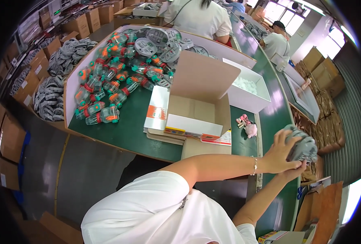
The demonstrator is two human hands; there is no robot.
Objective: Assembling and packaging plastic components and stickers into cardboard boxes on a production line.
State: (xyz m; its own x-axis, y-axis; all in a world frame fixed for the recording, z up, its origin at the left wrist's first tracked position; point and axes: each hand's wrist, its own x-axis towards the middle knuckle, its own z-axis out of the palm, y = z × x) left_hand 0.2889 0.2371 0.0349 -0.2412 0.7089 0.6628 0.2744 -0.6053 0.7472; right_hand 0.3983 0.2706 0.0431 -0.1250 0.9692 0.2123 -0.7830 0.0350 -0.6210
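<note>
Head cam: left arm [225,164] stretched across, left hand [280,152] half-curled, holding a grey bundle [305,147] (kinda lumpy), right hand [293,171] pinching its lower edge. Green table [137,118] spreads left of them, ribbed shutter [355,110] to their right.

A grey, lumpy, ridged bundle [304,145] is held in 2 hands [277,156].

the bundle [302,146] is grey, the table [127,136] green, the box [204,75] white and brown, the toy [251,130] pink.

Left arm [225,166] stretches across rightward, left hand [278,153] curled beside right hand [295,171]
</note>
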